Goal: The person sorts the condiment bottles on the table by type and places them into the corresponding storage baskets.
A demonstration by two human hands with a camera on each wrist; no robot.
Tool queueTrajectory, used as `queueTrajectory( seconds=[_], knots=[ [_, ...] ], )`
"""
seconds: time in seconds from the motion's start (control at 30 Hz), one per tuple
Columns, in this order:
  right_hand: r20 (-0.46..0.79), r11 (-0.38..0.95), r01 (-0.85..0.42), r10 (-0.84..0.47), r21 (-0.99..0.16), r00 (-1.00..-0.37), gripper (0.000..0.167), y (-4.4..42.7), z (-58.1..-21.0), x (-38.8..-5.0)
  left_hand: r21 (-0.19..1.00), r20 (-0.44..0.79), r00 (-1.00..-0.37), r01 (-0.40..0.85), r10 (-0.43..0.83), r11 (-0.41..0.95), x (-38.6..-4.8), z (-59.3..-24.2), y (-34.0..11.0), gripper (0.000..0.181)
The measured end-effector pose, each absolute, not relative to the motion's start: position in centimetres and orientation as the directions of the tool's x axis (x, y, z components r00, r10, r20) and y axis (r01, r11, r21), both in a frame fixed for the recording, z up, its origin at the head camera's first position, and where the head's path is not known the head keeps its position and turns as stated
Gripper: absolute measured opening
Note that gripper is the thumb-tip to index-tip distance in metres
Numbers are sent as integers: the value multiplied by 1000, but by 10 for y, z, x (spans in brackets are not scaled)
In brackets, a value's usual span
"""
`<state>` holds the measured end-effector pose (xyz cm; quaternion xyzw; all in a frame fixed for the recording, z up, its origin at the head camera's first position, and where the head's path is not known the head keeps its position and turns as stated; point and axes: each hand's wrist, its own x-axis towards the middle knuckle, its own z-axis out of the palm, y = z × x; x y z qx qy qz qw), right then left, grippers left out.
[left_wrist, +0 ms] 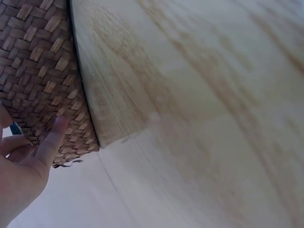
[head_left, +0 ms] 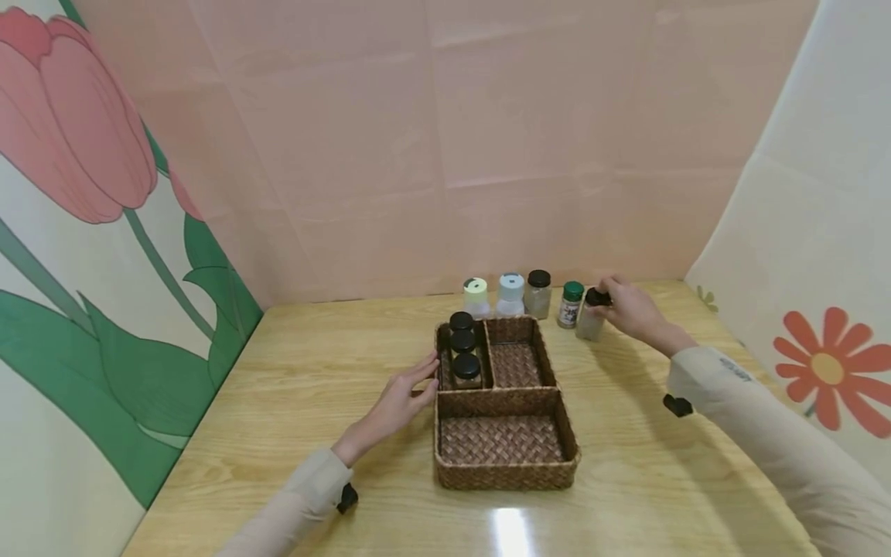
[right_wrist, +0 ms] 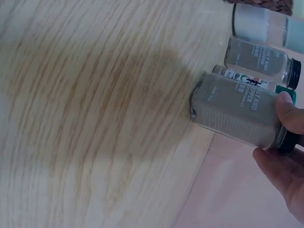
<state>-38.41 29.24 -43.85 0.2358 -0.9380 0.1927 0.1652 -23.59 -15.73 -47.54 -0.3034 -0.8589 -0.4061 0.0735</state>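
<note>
On the right side of the table, my right hand (head_left: 633,313) pinches the black lid of a clear spice jar (head_left: 591,326). The right wrist view shows that jar's salt and pepper label (right_wrist: 247,97) and grey contents. My left hand (head_left: 395,401) rests against the outer left wall of a woven basket (head_left: 506,476), its fingers extended along the weave. The basket has three compartments. Three black-lidded jars (head_left: 466,367) stand in a row in the back left one. The back right and front compartments show bare woven bottoms.
Behind the basket stand a yellow-capped bottle (head_left: 476,290), a blue-capped bottle (head_left: 511,288) and another black-lidded jar (head_left: 538,298). A green-capped bottle (head_left: 570,309) is just left of the held jar. A pink backdrop (head_left: 445,155) borders the table's far edge.
</note>
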Motion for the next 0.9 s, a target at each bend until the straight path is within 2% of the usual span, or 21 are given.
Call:
queueTrajectory(
  seconds=[0.43,0.67,0.9],
  knots=[
    [462,819,-484,-315,-310,-829,32,291,-442,-372,647,386,-794,596,469,476,-235,-477,-156,44],
    [470,806,-488,-305,-335,-828,36,282,-425,-359,654,383,-800,588,462,476,-236,-478,-156,45],
    [525,779,-531,-314,-334,-791,39,272,-408,-346,660,367,-810,573,457,486,-236,-478,-157,45]
  ],
)
